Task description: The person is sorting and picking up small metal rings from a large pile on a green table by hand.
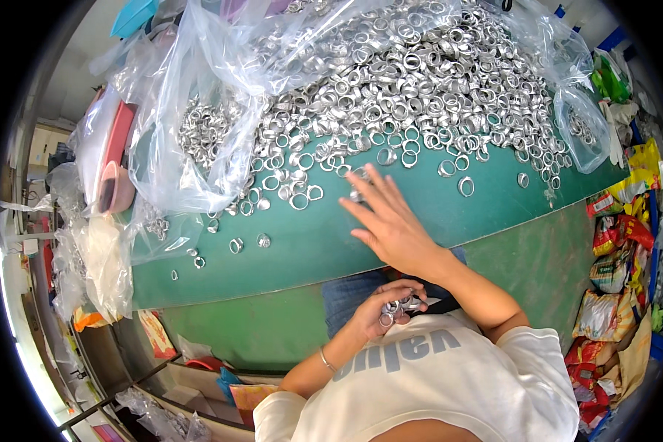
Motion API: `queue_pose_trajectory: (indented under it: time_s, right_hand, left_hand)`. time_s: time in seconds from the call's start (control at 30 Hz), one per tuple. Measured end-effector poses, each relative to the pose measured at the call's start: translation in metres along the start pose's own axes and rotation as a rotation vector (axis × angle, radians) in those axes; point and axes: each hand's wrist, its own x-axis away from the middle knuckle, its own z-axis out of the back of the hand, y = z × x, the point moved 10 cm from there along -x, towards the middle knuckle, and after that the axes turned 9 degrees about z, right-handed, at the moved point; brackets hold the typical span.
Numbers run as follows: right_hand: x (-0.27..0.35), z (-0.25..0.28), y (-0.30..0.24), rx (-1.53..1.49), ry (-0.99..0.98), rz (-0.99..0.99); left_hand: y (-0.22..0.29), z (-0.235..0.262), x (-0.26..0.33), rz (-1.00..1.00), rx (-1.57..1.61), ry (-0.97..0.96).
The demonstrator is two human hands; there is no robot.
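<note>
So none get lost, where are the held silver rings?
Head view, lower centre: the silver rings sit in the left hand, by the white shirt.

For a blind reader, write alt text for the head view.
A person's left hand holds silvery rings close to a white shirt; the open right hand is over a green table heaped with more. Clear plastic bags flank the heap.

The right hand (pixel 390 221) is held over the desk (pixel 295 250), back uppermost, with fingers spread toward the far edge and thumb set apart; its wrist is placed about above the near edge, and the right forearm (pixel 479 291) is angled leftward. Short of that edge, the left hand (pixel 379 309) is curled around its contents, the left forearm (pixel 306 379) slanted inward.
</note>
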Motion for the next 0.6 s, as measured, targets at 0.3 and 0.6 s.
queue_pose_trajectory:
  time_s: [0.3, 0.6]
  right_hand:
    - [0.045, 0.11, 0.051, 0.409, 0.397, -0.266]
    - [0.049, 0.062, -0.003, -0.019, -0.029, 0.01]
  left_hand:
    - [0.007, 0.003, 0.0, -0.056, 0.175, 0.027]
    - [0.02, -0.019, 0.001, -0.098, 0.267, 0.042]
